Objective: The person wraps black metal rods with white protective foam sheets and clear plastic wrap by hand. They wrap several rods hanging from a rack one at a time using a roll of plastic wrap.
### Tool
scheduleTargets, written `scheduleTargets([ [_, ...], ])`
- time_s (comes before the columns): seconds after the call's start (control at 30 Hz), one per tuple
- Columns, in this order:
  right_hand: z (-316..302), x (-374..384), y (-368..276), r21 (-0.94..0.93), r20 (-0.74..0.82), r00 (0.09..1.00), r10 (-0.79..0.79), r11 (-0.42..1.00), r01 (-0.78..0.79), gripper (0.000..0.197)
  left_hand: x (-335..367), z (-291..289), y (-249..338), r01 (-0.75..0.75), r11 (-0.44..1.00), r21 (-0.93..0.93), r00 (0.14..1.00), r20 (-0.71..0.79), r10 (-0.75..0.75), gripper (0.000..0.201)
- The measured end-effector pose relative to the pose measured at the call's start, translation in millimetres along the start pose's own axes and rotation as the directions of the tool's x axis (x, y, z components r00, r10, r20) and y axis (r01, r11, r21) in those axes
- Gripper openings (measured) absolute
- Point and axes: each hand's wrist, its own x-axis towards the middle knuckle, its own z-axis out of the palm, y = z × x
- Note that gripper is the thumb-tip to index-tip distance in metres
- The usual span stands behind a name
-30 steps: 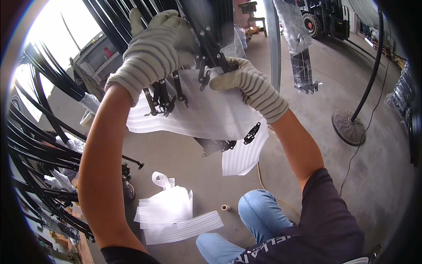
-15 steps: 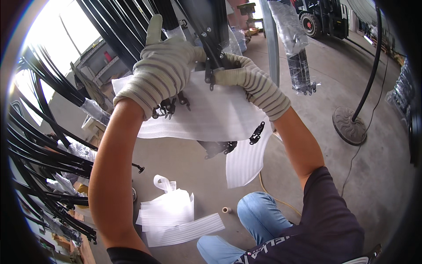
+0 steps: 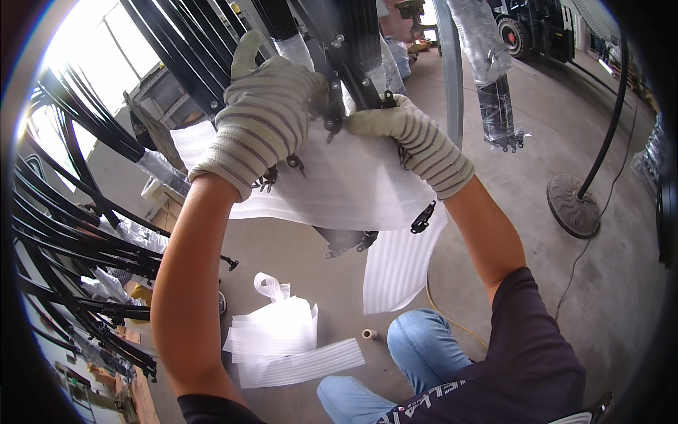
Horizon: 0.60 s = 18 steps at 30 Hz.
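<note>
Both my hands wear cream knitted gloves with dark stripes, raised at the upper middle beside several long black metal bars joined by bolts. My left hand is curled at their left side, one finger sticking up and the other fingertips hidden. My right hand grips the bars' lower end from the right, its thumb laid across near a bolted joint. Below the hands spreads a white foam sheet. Small black hinge-like brackets poke out around it, one at its right edge.
Bundles of black bars crowd the left side. White foam pieces and a small cardboard tube lie on the floor. At right stand a grey post, a plastic-wrapped bar bundle, a round fan base and a forklift.
The view has shifted slightly, so most things sit a little further right. The right hand's thumb has slid slightly along the bars' end, and a small black bracket now shows above that hand.
</note>
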Motion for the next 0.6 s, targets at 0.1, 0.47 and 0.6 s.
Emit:
scheduleTargets([
  [0.1, 15, 5, 0, -0.399, -0.036, 0.995, 0.097, 0.911, -0.103, 0.015, -6, -1, -3, 0.085, 0.970, -0.229, 0.995, -0.038, -0.096, 0.057],
  [0.47, 1, 23, 22, 0.113, 0.079, 0.993, -0.092, 0.990, 0.083, 0.022, 0, -36, 17, 0.003, 0.992, -0.127, 0.992, 0.123, 0.012, 0.019],
  [0.6, -8, 30, 5, -0.129, 0.165, 0.972, -0.165, 0.974, 0.187, 0.038, -8, -54, 31, 0.129, 0.958, -0.255, 0.979, -0.123, -0.165, 0.019],
])
